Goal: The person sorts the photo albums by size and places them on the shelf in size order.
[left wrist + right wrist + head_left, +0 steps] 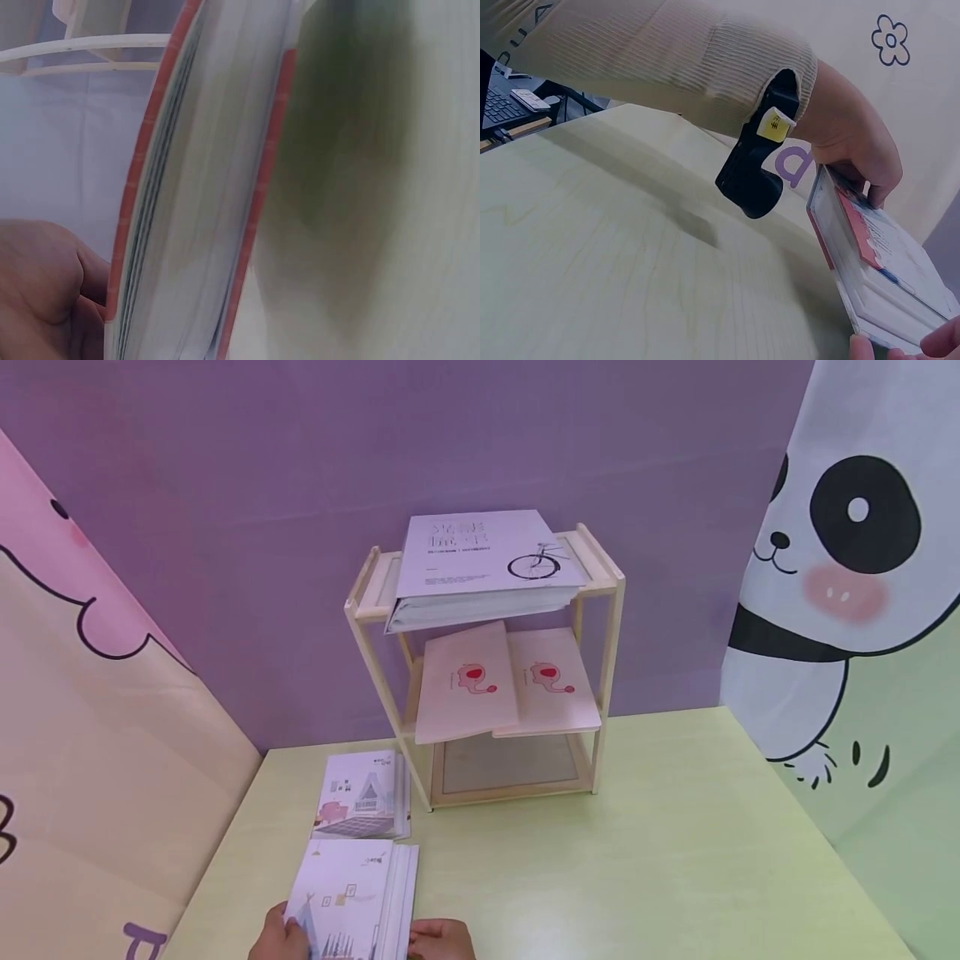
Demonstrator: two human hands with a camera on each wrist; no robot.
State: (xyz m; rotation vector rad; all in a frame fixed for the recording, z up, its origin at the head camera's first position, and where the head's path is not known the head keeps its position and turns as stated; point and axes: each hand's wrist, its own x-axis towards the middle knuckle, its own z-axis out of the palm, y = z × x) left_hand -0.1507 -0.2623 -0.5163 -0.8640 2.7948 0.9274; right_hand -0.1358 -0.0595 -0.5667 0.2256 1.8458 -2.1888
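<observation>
Both hands hold a stack of white books (348,885) at the table's lower left, with a drawn room scene on the top cover. My left hand (279,935) grips its left side, the thumb over the cover. On the opposite edge, my right hand (442,941) holds on with curled fingers. The right wrist view shows the stack (877,270) tilted up off the table, its red-trimmed covers and page edges visible, with the left hand (862,142) at its far end. Page edges of the books (199,180) fill the middle of the left wrist view.
A second stack of similar books (356,793) lies just behind. A two-tier wooden rack (611,652) stands at the back, bearing a thick white pile with a bicycle print (480,556) on top and two pink elephant booklets (465,693) on its middle shelf.
</observation>
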